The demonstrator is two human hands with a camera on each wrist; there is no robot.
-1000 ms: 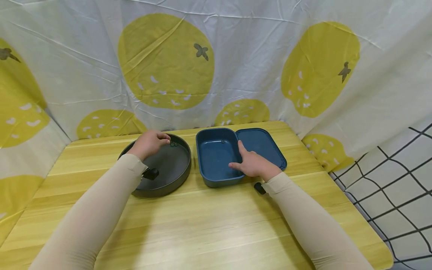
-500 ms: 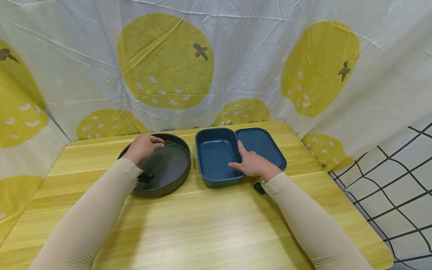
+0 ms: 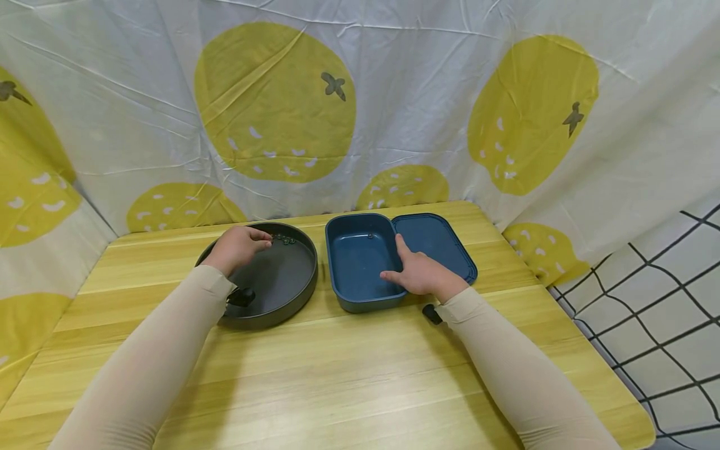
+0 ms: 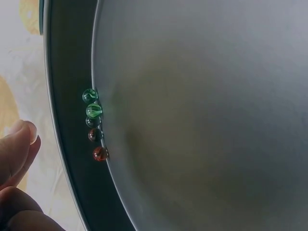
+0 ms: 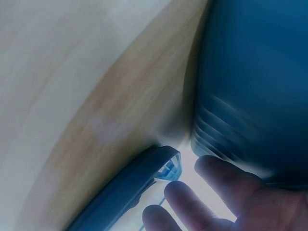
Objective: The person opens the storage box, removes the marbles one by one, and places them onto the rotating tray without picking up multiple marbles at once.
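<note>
My left hand (image 3: pixel 236 245) hovers over the left part of a dark grey round pan (image 3: pixel 281 275), thumb and forefinger close together. Several small glass marbles (image 4: pixel 94 110), green and amber, line the edge of the pan's floor beside those fingertips. I cannot tell whether a marble sits between the fingertips. My right hand (image 3: pixel 422 270) is at the right side of a blue rectangular box (image 3: pixel 360 269), thumb reaching over its inside and forefinger along the rim. In the right wrist view, straight fingers (image 5: pixel 226 180) lie outside the box's wall. One marble (image 3: pixel 370 236) rests at the box's far end.
A flat blue lid (image 3: pixel 435 244) lies right of the box, close against it. The wooden table (image 3: pixel 349 375) stretches in front. A white curtain (image 3: pixel 405 94) with yellow fruit prints hangs behind, and a black wire grid (image 3: pixel 664 325) stands at the right.
My left hand has drawn back left from the marbles, uncovering more of their row, and has stayed nearly still over the last half second. My right hand and the box have not moved.
</note>
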